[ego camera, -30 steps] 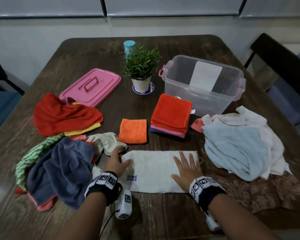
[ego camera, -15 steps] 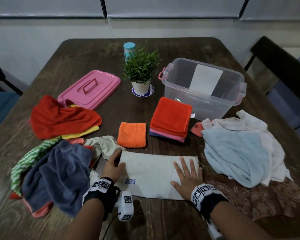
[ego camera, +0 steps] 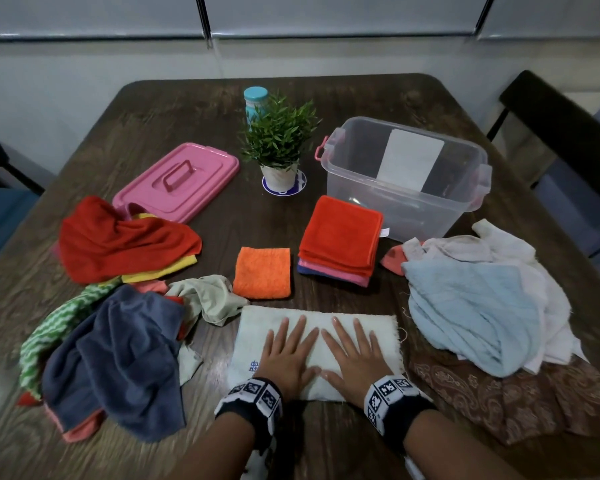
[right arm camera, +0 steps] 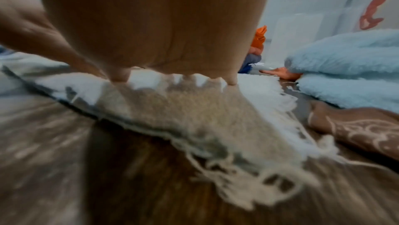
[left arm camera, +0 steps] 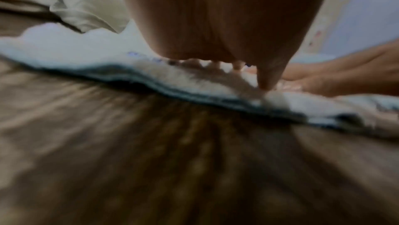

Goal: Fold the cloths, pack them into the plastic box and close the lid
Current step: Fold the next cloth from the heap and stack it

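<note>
A white cloth (ego camera: 378,327) folded into a long strip lies near the table's front edge. My left hand (ego camera: 288,355) and right hand (ego camera: 354,355) press flat on it side by side, fingers straight and spread. The wrist views show the same white cloth (left arm camera: 64,48) (right arm camera: 254,85) under the fingertips. Behind it sit a folded orange cloth (ego camera: 262,271) and a folded stack topped by a red cloth (ego camera: 340,233). The clear plastic box (ego camera: 406,188) stands open at the back right. Its pink lid (ego camera: 177,181) lies at the back left.
A loose heap with a red cloth (ego camera: 118,237) and a dark blue cloth (ego camera: 125,358) fills the left. A pale blue cloth (ego camera: 471,306) tops a heap on the right, over a brown patterned cloth (ego camera: 499,396). A potted plant (ego camera: 279,147) and teal bottle (ego camera: 255,98) stand behind.
My left hand left the cloth's left end and moved right, flattening out beside my right hand. The right hand slid slightly left. The cloth now looks smoother.
</note>
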### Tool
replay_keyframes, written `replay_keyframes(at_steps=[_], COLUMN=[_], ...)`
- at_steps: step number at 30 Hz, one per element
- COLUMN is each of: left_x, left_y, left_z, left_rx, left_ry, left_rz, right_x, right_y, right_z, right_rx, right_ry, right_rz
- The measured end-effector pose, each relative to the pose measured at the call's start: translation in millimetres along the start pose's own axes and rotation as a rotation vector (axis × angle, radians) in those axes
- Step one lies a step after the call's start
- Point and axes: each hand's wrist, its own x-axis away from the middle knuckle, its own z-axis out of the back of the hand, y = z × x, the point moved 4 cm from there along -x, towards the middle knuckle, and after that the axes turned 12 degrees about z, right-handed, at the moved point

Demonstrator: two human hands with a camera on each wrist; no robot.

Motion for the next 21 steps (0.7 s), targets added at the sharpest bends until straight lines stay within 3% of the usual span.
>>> replay_keyframes(at_steps=[10,16,19,21], left_x=[8,16,16,17], left_y=[-37,-60,-65,-64], left_z=[8,9,10,15], left_rx=[0.084,0.162,0.142,0.189], left_ry=[-0.091,-0.124,-0.114,-0.083], left_rz=[0.237,0.318,0.318,0.354], right_x=[11,17,21,28], right_y=[24,35,38,42], right_z=[19,22,26,36], right_rx=[-0.024,-0.064,-0.118,-0.150], right_ry=[-0.145,-0.144,-0.095,0.077], right_rz=[-0.122,-0.175,-0.225,-0.303])
